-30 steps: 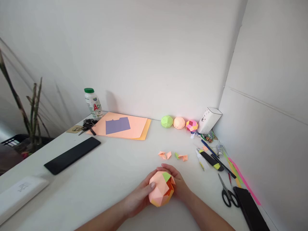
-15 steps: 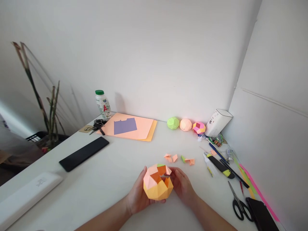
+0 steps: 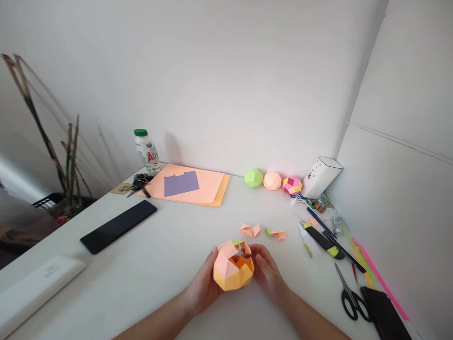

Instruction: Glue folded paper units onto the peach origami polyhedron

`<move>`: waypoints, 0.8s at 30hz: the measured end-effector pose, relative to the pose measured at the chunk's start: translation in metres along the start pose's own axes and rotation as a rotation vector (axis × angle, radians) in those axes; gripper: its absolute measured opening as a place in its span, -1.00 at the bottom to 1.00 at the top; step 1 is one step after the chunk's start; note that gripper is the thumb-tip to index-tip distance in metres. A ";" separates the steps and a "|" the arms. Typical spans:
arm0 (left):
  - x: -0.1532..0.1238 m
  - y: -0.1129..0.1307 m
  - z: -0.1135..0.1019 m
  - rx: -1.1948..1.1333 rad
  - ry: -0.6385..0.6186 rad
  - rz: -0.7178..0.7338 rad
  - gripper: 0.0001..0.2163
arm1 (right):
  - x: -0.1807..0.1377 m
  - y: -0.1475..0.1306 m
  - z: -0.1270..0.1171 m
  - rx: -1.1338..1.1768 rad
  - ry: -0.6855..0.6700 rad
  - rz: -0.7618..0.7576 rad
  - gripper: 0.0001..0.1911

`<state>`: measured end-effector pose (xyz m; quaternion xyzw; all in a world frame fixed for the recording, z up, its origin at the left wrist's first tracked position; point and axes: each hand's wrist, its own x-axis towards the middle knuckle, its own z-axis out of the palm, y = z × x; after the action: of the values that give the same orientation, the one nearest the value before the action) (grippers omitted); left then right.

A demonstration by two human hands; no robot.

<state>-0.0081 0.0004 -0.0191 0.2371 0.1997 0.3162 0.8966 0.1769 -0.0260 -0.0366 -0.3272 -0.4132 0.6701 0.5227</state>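
An unfinished paper ball [image 3: 231, 270] of folded orange, peach and yellow pieces, with a green piece at the top, sits between both my hands just above the white table [image 3: 159, 264]. Its top is open and shows a darker orange inside. My left hand [image 3: 204, 284] cups its left side with fingers curled round it. My right hand [image 3: 266, 273] grips its right side, fingertips at the open rim. A few loose folded paper pieces [image 3: 262, 231] lie on the table just beyond.
Three finished paper balls [image 3: 272, 181] and a white box [image 3: 321, 176] stand by the wall. Pens and glue [image 3: 323, 233], scissors [image 3: 348, 295] and a black phone [image 3: 384, 314] lie right. Coloured paper sheets [image 3: 189, 187], bottle [image 3: 146, 151], keys [image 3: 138, 182], a black slab [image 3: 118, 226] lie left.
Both hands have turned the paper ball so its open top faces up. My right hand's fingers have moved onto the open rim. The camera view has shifted.
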 end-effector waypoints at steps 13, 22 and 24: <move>0.002 0.005 -0.006 0.030 0.005 -0.032 -0.41 | -0.005 -0.004 0.009 -0.398 -0.073 -0.227 -0.59; 0.001 0.009 -0.003 -0.026 -0.099 -0.042 -0.41 | 0.005 -0.014 -0.031 -1.157 0.384 -0.635 -0.82; 0.001 0.008 -0.004 -0.040 -0.135 -0.056 -0.40 | 0.015 -0.018 -0.046 -1.446 0.453 -0.647 -0.76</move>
<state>-0.0126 0.0077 -0.0182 0.2344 0.1390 0.2780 0.9211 0.2207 -0.0001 -0.0411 -0.5752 -0.7010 -0.0274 0.4207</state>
